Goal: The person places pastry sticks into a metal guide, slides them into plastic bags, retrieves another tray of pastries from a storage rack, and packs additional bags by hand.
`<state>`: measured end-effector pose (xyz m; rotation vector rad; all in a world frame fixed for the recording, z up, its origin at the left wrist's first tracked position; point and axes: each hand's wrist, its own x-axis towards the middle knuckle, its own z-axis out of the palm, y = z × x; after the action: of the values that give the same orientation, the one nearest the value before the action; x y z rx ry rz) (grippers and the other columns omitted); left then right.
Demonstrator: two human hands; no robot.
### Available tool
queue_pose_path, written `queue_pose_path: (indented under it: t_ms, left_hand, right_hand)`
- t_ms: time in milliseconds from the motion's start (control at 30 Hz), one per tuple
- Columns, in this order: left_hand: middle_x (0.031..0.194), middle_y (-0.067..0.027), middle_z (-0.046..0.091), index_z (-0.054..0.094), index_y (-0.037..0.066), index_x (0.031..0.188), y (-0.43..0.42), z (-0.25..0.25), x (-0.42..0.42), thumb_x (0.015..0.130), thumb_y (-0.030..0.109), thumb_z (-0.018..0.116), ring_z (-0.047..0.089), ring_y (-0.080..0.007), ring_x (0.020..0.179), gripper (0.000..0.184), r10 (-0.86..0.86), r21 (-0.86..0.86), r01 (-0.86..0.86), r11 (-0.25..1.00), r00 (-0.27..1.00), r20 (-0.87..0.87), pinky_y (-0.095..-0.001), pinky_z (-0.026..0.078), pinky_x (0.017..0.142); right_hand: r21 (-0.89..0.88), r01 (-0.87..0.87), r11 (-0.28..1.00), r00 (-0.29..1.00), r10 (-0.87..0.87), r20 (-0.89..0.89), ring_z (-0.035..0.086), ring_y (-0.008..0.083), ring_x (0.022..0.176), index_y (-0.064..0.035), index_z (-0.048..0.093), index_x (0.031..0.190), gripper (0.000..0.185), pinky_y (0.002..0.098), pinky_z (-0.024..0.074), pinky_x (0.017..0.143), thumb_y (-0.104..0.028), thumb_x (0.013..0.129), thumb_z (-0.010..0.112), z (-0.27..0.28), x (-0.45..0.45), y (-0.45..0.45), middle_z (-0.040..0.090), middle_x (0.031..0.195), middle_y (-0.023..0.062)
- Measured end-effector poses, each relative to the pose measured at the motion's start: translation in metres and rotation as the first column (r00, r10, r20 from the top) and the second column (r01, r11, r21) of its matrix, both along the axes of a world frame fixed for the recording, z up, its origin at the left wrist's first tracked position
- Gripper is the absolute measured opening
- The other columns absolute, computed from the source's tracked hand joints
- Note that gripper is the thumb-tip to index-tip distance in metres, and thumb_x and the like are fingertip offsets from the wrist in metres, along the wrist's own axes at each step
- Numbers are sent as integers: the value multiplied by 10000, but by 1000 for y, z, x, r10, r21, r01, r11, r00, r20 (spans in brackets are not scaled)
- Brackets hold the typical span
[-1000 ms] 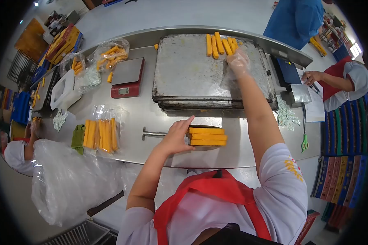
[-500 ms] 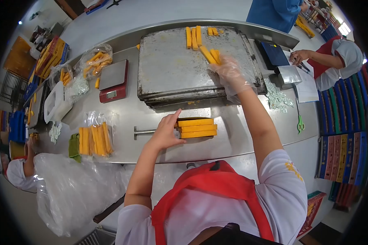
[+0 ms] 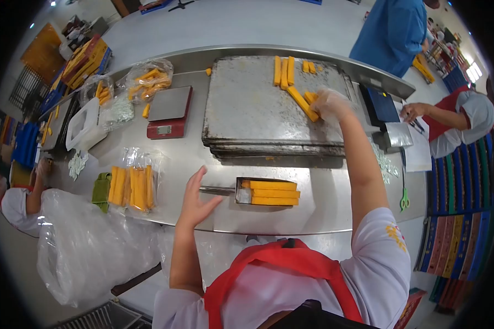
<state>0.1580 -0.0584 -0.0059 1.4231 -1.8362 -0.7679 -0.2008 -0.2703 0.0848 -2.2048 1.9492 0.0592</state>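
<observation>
My left hand (image 3: 195, 200) is open beside the handle of a metal box mould (image 3: 266, 192), thumb and fingers spread, not gripping it. Yellow sticks (image 3: 274, 193) lie in rows inside the mould. My right hand (image 3: 333, 105), in a clear plastic glove, has its fingers closed at yellow pieces (image 3: 311, 97) on the stacked metal trays (image 3: 247, 104). A long yellow stick (image 3: 302, 104) slants by its fingertips. Farther up the top tray lie upright sticks (image 3: 284, 71) and short pieces (image 3: 308, 67).
A red scale (image 3: 168, 118), bagged yellow sticks (image 3: 133, 186), a green cloth (image 3: 101, 192) and a white container (image 3: 83, 127) are at the left. Green scissors (image 3: 404, 202) lie at the right. A co-worker's hand (image 3: 411, 111) holds a pen; a person in blue (image 3: 392, 35) stands beyond.
My left hand has let go of the mould and moved left to its handle. My right hand has come nearer from the tray's far part, and some yellow pieces there have shifted.
</observation>
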Motion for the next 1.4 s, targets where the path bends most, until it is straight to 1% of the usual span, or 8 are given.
queue_pose_path:
  t_ms: [267, 367, 600, 700, 1033, 1067, 1133, 1400]
  left_hand:
    - [1130, -139, 551, 381, 49, 1301, 73, 2, 58, 678, 131, 698, 492, -245, 1082, 704, 405, 125, -392, 911, 909, -98, -341, 338, 937]
    - [1115, -133, 561, 411, 54, 1286, 76, 16, 70, 686, 104, 681, 496, -233, 1077, 659, 461, 57, -458, 887, 884, -77, -335, 350, 926]
    - [1095, -92, 571, 427, 76, 1278, 9, 83, 114, 740, 124, 652, 527, -198, 1018, 586, 428, -221, -387, 895, 885, 182, -314, 397, 875]
    - [1078, -89, 569, 460, 96, 1251, -51, 90, 154, 770, 151, 631, 532, -171, 987, 513, 446, -88, -437, 895, 875, 187, -305, 408, 853]
    - [1027, -92, 558, 456, 45, 1238, -290, 58, 203, 748, 276, 648, 534, -148, 899, 574, 424, 162, -411, 897, 904, -56, -269, 438, 698]
    - [1033, -119, 572, 487, 37, 1207, -303, 53, 203, 744, 277, 642, 553, -175, 908, 544, 521, 190, -500, 845, 850, -82, -291, 448, 704]
    - [1040, -147, 585, 518, 29, 1176, -345, 25, 225, 739, 279, 637, 571, -203, 917, 517, 598, 227, -567, 792, 795, -102, -313, 458, 710]
    - [968, -206, 615, 629, -1, 946, -347, -17, 246, 703, 245, 625, 610, -294, 892, 346, 184, 257, -580, 773, 593, 784, -380, 492, 745]
  right_hand:
    - [-142, 54, 988, 979, -25, 202, 584, 269, 937, -126, 653, 942, 258, 363, 471, 777, -202, 713, 564, -50, -53, -85, 596, 1038, 154]
    - [-422, -145, 895, 959, 22, -282, 588, 276, 952, -104, 646, 965, 291, 376, 468, 792, -244, 732, 542, -34, -44, -126, 600, 1038, 161]
    - [-215, 320, 923, 945, -293, 147, 617, 253, 826, -101, 639, 824, 233, 369, 490, 679, -285, 687, 598, -78, -17, -191, 626, 831, 134]
    - [-227, -379, 897, 841, 231, -490, 622, 262, 778, -113, 638, 774, 177, 350, 493, 646, -253, 668, 614, -79, -30, -197, 627, 802, 103]
    - [-618, -207, 758, 970, 76, -231, 579, 252, 580, -78, 568, 676, 142, 336, 444, 522, -185, 770, 572, -91, -64, -199, 569, 618, 143]
    - [-303, 302, 904, 881, -144, 450, 547, 218, 539, -77, 556, 673, 173, 310, 421, 498, -207, 784, 580, -79, -60, -193, 549, 595, 117]
    - [298, 456, 838, 213, -428, 878, 453, 122, 472, -70, 532, 699, 207, 233, 363, 466, -240, 784, 615, -81, -64, -189, 493, 575, 34]
    - [305, 269, 914, 104, -342, 934, 544, 134, 655, -14, 537, 948, 264, 231, 436, 563, -185, 783, 650, -25, -1, -157, 548, 770, 39]
